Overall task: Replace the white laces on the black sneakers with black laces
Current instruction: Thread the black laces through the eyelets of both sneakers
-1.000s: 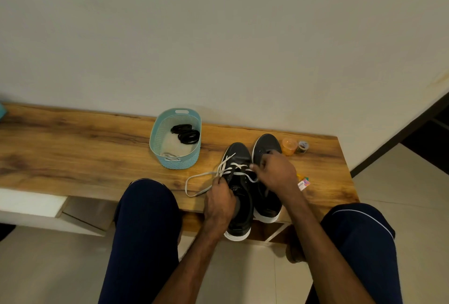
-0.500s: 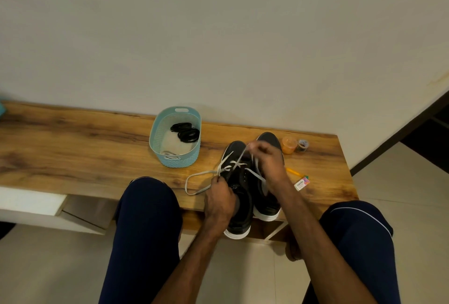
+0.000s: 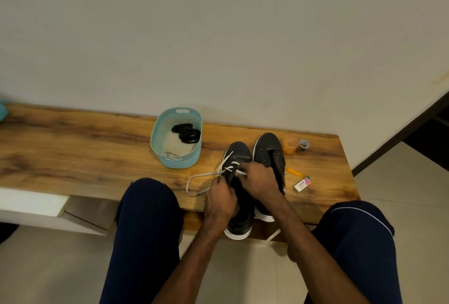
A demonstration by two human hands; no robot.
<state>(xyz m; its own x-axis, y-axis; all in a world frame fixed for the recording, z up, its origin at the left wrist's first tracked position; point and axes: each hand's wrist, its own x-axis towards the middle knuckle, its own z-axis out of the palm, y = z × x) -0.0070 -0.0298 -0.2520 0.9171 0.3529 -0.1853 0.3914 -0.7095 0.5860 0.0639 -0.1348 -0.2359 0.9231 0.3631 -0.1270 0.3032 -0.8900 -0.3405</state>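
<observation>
Two black sneakers with white soles stand side by side on the wooden bench. The left sneaker keeps a white lace in its front eyelets, with a long loop trailing left on the wood. The right sneaker shows bare eyelets and no lace. My left hand pinches the lace at the left side of the left sneaker. My right hand grips the lace over its tongue. Black laces lie coiled in a light blue basket.
A white lace lies in the basket's near end. An orange cap and a small ring-like item sit beyond the right sneaker. An orange pencil and an eraser box lie right of it. My knees flank the bench edge.
My right hand, raised toward the toe with the lace half a second ago, has come back down onto the tongue of the left sneaker. My left hand stays on the lace.
</observation>
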